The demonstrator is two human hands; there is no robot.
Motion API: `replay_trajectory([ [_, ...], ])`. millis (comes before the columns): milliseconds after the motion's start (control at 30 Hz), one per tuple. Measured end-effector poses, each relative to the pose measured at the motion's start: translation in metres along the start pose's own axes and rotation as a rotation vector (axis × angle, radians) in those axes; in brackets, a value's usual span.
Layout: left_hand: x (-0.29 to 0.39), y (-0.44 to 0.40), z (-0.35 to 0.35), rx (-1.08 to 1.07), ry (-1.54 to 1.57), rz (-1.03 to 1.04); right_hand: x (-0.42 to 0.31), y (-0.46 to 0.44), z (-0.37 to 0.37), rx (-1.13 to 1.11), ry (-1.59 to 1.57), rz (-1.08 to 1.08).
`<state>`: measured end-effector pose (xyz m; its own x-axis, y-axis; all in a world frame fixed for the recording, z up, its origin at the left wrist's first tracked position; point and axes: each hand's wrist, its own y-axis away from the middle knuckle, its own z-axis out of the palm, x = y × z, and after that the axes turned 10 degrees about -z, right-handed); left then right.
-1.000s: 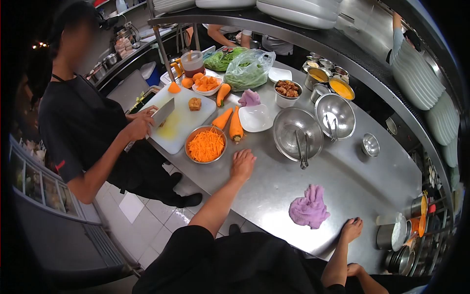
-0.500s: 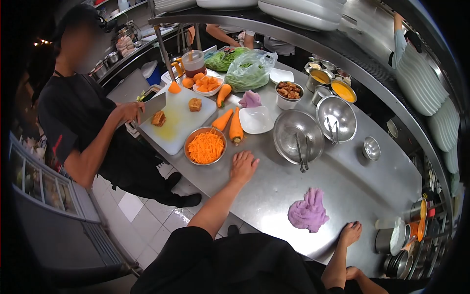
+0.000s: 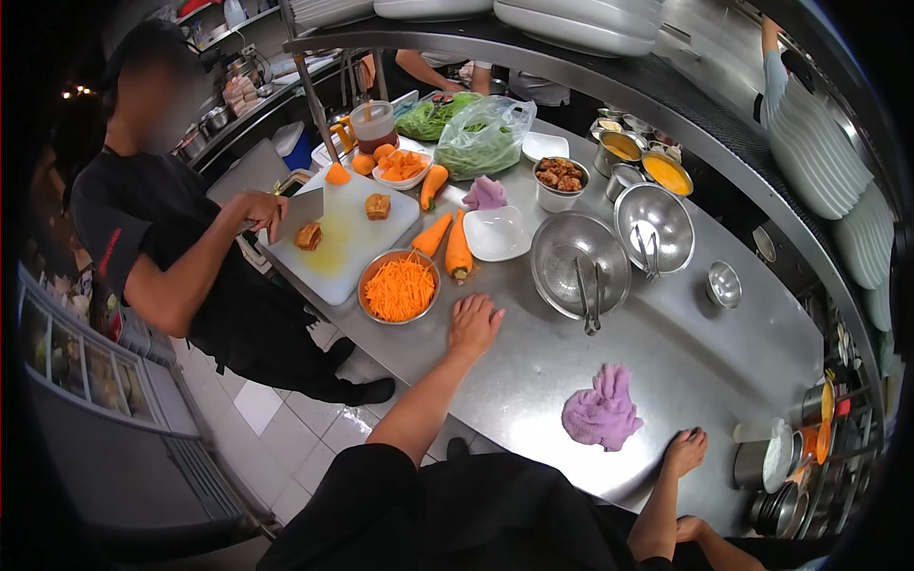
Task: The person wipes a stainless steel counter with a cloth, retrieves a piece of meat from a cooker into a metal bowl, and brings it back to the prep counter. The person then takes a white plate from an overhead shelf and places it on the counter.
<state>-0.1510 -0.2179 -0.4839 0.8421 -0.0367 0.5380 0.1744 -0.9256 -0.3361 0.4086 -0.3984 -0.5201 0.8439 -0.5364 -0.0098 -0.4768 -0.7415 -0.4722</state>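
My left hand (image 3: 474,326) rests palm down on the steel table (image 3: 514,381), fingers spread a little, holding nothing. Just beyond it are a steel bowl of shredded carrot (image 3: 398,286), whole carrots (image 3: 459,249) and a white square dish (image 3: 496,234). At the table's front edge on the right lies my right hand (image 3: 685,450), its fingers bent over the surface; whether anything is under them cannot be made out. A crumpled purple cloth (image 3: 604,408) lies between my hands, touching neither.
At left a co-worker (image 3: 162,209) holds a knife beside a cutting board (image 3: 347,233) with two browned pieces. Steel bowls (image 3: 581,262) with tongs stand at centre. A plate shelf (image 3: 571,52) arches overhead. Pots (image 3: 762,457) stand at right. Another person's hand (image 3: 693,526) is near my right arm.
The co-worker's hands and knife have drawn back to the board's left edge, and a second browned piece now shows on the board. My hands have barely moved.
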Motion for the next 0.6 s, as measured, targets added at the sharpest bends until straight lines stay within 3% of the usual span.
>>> replay_trajectory([
  [600, -0.005, 0.0, 0.007, 0.037, -0.018, 0.005, -0.002, -0.002, -0.006, 0.038, -0.025, -0.032],
])
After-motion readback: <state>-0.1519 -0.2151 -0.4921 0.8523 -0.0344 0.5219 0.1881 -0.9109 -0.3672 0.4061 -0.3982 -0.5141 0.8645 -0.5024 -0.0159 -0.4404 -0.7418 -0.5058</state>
